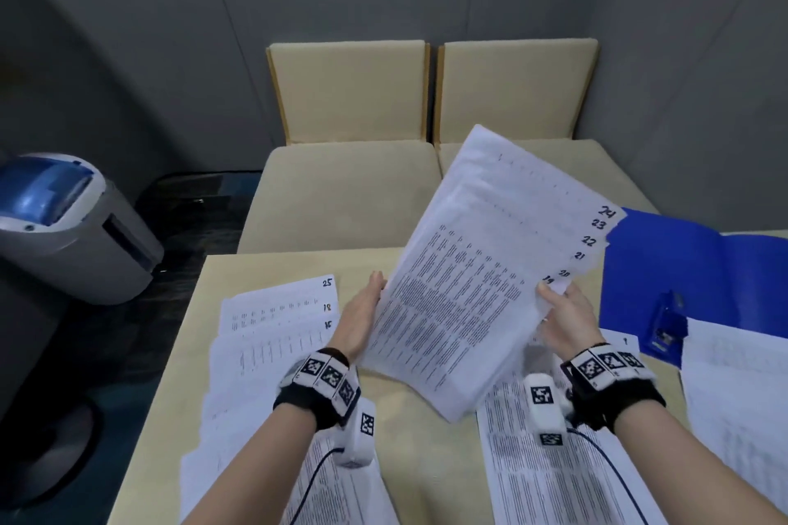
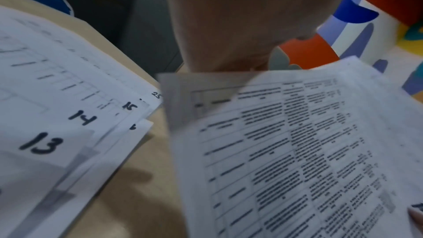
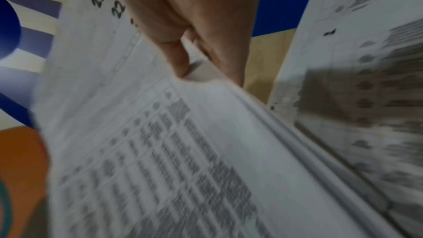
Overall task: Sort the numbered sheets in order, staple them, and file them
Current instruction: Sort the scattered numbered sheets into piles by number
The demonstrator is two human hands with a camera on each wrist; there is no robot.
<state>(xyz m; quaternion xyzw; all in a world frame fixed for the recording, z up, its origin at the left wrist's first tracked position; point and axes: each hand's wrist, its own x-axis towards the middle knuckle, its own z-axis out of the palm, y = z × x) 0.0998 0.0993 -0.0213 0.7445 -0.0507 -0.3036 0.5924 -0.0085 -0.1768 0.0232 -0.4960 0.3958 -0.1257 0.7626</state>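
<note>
A fanned stack of numbered sheets [image 1: 477,281] hangs tilted above the table, its corners showing 19 up to 24. My right hand [image 1: 563,315] pinches its right edge, thumb on top [image 3: 181,61]. My left hand [image 1: 360,315] lies flat with straight fingers against the stack's left edge [image 2: 297,151]. On the table at the left lies a spread of sheets [image 1: 273,328] marked 25, 18, 15; the left wrist view shows 13 and 14 there too [image 2: 57,115]. Another sheet [image 1: 533,460] lies under my right wrist. An open blue folder [image 1: 682,269] holds a blue stapler [image 1: 665,324].
More printed sheets [image 1: 737,396] cover the table's right side. Two beige cushioned chairs [image 1: 349,141] stand beyond the far table edge. A grey and blue machine [image 1: 72,226] sits on the floor at the left. Bare beige tabletop [image 1: 409,460] shows between my forearms.
</note>
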